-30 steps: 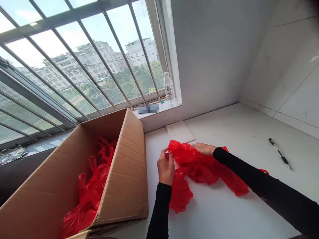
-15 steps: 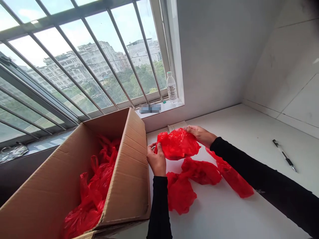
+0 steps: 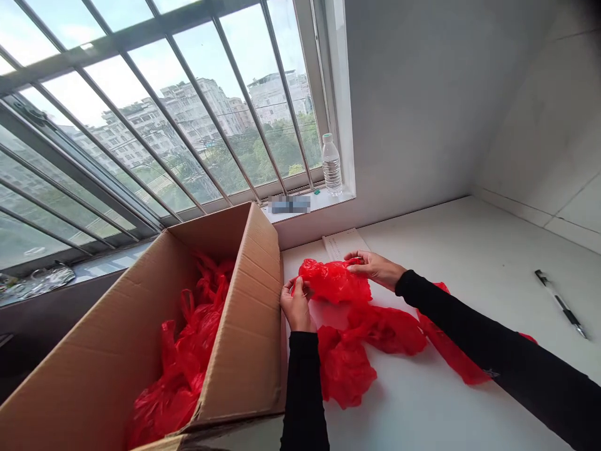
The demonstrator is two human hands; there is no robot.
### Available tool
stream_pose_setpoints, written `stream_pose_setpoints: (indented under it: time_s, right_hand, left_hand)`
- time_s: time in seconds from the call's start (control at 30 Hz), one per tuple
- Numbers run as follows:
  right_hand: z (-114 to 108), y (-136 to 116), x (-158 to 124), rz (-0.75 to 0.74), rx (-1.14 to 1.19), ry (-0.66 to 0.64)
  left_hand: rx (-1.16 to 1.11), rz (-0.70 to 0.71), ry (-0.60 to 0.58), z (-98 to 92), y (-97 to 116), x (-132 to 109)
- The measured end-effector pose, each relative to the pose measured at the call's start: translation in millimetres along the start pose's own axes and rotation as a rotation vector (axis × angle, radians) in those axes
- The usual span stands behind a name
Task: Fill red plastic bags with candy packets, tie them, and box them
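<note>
A crumpled red plastic bag (image 3: 335, 282) is stretched between my two hands, just above the white table (image 3: 413, 401). My left hand (image 3: 297, 304) pinches its left end beside the cardboard box wall. The fingers of my right hand (image 3: 373, 268) are closed on its upper right edge. Below it lie more crumpled red bags, one near my left sleeve (image 3: 347, 369) and another right behind it (image 3: 394, 329). A flatter red bag (image 3: 455, 351) is partly hidden under my right forearm.
To the left stands an open cardboard box (image 3: 244, 332) holding a heap of red plastic bags (image 3: 188, 357). A pen (image 3: 561, 305) lies at the right. A paper booklet (image 3: 346, 244) is behind my hands. On the windowsill are a water bottle (image 3: 331, 166) and a blurred packet (image 3: 288, 205).
The held red bag has come down slightly and is more bunched up. My right hand has lowered a little with it. The view has shifted slightly, showing more of the booklet.
</note>
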State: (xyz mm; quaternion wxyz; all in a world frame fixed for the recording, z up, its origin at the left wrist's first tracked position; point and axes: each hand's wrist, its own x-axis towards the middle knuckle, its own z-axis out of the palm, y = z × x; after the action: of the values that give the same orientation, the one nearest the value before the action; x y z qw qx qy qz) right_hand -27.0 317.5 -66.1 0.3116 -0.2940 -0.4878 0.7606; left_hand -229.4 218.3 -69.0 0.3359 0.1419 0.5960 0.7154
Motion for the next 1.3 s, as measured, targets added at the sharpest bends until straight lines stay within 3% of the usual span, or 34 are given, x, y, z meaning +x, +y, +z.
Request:
stream_pose_setpoints:
  time_s: [0.23,0.57,0.87,1.0,1.1,1.2,1.3]
  right_hand:
    - [2.5,23.1,-33.1,-0.060,0.070,0.072]
    - [-10.9,33.6,-77.4,-0.153,-0.076,0.298]
    - [2.3,14.9,-90.7,-0.248,-0.381,0.361]
    - [13.6,42.2,-85.9,-0.224,-0.457,0.308]
    - [18.1,80.8,-91.5,-0.214,-0.713,0.348]
    - [13.0,113.3,-106.1,-0.234,-1.002,0.349]
    - [1.7,121.0,-119.9,-0.200,-1.132,0.376]
  left_hand:
    - [-0.080,-0.097,0.052,12.2,-14.7,14.4]
    - [-0.048,-0.048,0.129,39.4,-22.6,28.0]
    - [-0.047,0.047,0.114,54.0,5.7,47.9]
    - [-0.080,0.040,0.046,49.1,11.9,43.7]
    - [-0.115,-0.014,0.020,40.4,8.7,37.6]
    - [-0.134,-0.092,0.012,34.8,1.6,35.4]
    - [-0.131,-0.155,0.017,34.1,-4.3,36.3]
